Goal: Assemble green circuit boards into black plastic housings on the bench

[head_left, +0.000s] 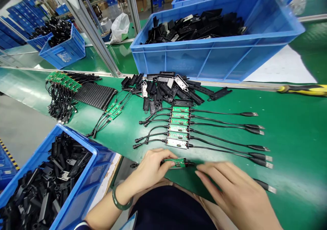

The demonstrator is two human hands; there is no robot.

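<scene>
My left hand is closed on a small green circuit board seated in a narrow case, near the table's front edge. Its thumb and fingers grip the board's left part, and a short black connector shows beyond the wrist. Just right of the board, my right hand hovers over the cable with fingers stretched out and slightly blurred; no held thing is visible in it. A USB plug emerges from behind that hand. Above lies a column of several similar boards in cases, with cables running out both sides.
Black case parts are heaped behind the column. Blue bins stand at the back and at lower left. Leftward lie wired boards, black strips and loose boards. A yellow-black screwdriver rests at right.
</scene>
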